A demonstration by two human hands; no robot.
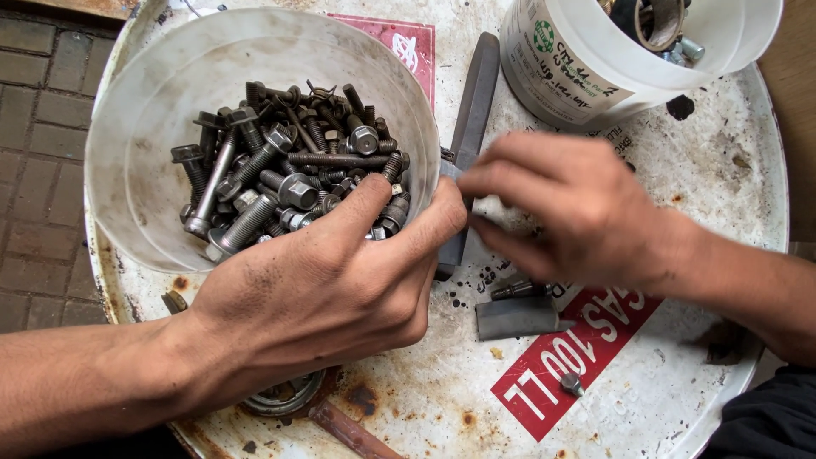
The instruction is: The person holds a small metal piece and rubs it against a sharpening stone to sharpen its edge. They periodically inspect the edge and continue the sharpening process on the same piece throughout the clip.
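Note:
My left hand [327, 280] rests at the near rim of a white plastic bowl [144, 127] holding several dark bolts and nuts [289, 174]. Its thumb and forefinger pinch toward my right hand [569, 208], whose fingertips meet them just right of the bowl. Something small appears held between the fingertips, but it is hidden and blurred. Both hands hover over a long dark metal bar [472, 110] lying on the white drum top [680, 357].
A white bucket [586, 59] with metal parts stands at the back right. A grey metal block [518, 314], a loose bolt [571, 382], a rusty rod [348, 432] and a round metal cap [280, 395] lie on the drum top. Brick paving [38, 153] shows at left.

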